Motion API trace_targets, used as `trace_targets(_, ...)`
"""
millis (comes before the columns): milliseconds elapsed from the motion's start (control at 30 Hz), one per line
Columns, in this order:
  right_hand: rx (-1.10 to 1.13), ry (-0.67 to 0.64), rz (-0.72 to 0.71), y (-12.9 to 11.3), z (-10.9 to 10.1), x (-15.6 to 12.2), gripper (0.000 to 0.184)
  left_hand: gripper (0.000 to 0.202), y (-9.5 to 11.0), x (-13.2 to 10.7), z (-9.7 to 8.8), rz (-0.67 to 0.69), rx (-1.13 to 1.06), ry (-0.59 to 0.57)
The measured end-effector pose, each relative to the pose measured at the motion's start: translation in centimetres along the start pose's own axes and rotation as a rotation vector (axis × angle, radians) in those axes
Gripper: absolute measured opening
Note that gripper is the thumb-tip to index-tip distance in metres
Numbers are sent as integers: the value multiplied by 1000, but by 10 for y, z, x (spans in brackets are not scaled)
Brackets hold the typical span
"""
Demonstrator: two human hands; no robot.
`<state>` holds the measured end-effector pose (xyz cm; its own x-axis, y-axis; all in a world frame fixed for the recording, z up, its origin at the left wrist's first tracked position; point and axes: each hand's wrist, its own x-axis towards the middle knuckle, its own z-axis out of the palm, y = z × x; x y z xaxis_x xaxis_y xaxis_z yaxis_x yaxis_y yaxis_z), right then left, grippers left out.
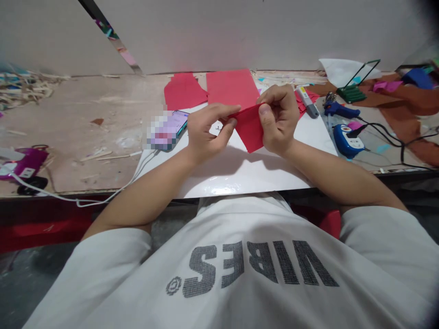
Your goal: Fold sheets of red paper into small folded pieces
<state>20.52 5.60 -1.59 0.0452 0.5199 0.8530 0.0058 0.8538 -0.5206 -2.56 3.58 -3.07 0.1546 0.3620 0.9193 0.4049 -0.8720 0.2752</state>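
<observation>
**A:** Where is the folded red paper [250,130]?

**B:** Held up over the white board [240,176], between both hands and clear of its surface; its lower corner points down toward the board's middle.

**A:** And the fingers?

**B:** The left hand [206,130] pinches the paper's upper left edge between thumb and forefinger; the right hand [279,119] is curled round the right edge, thumb on the near face, the other fingers closed behind.

**A:** What crowds the edges?

**B:** On the left a phone [169,130] lies at the board's far left corner; a white cable [85,200] runs from it along the table's [85,119] near edge. Beyond the hands lie two flat red sheets [231,87], the larger one overlapping the board's far edge. On the right a grey marker [307,103] rests at the board's far right corner; a blue glue gun [346,139] sits just beside the right edge, with dark cords trailing off.

**A:** Any open room?

**B:** The near half of the board is bare under the forearms; the tabletop left of the phone holds only scraps and splinters.
</observation>
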Motion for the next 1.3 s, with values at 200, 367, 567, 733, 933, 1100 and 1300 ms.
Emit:
trace_targets(200, -67, -7, 15, 18, -5, -1, 73, 47, 10, 8, -4, 23, 85, -44)
trace_targets(367, 28, -15, 142, 29, -8, -2, 76, 54, 8, 10, -2, -9, 68, -75)
trace_targets(567, 9, -93, 101, 29, -8, -1, 74, 52, 1, 10, -4, -58, -16, -83)
trace_targets(733, 17, -106, 41, 35, -5, -5, 66, 51, -3, 9, -5, -93, -16, -106)
trace_targets(933, 3, -162, 130, 35, -6, -13, 64, 55, 10, 12, -2, 20, 119, -127)
trace_targets(1100, -121, -354, 0, 27, -16, -14, 58, 71, 24, 14, -10, -102, 248, -224)
trace_targets(1300, -149, -404, -14, 17, -18, -9, 61, 67, 26, 14, -10, -184, 212, -292)
